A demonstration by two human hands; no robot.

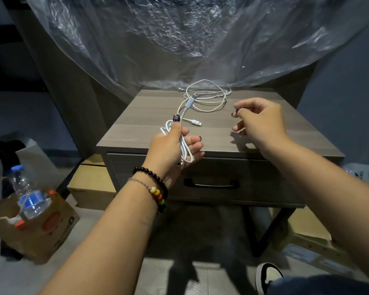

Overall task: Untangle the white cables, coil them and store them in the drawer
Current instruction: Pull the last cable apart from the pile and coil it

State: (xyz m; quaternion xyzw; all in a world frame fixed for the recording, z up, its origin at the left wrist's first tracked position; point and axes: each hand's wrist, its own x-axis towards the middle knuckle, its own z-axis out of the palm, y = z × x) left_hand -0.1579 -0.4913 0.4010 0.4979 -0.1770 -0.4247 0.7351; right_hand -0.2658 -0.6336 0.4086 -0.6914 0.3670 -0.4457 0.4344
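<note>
Overhead, crinkled clear plastic sheeting (179, 35) is draped behind a grey wood-grain nightstand, whose surface (211, 135) carries the loose tangle of white cables (207, 96). Below it, the drawer (211, 179) is seen closed, with a dark handle (211, 185). A brown paper bag (36, 226) holding a water bottle (28, 196) is set on the floor at the left. A partly gathered loop of cable is gripped in the left hand (175, 145), thumb pressed on it. The right hand (260, 120) is held above the surface, fingers curled, holding nothing visible.
</note>
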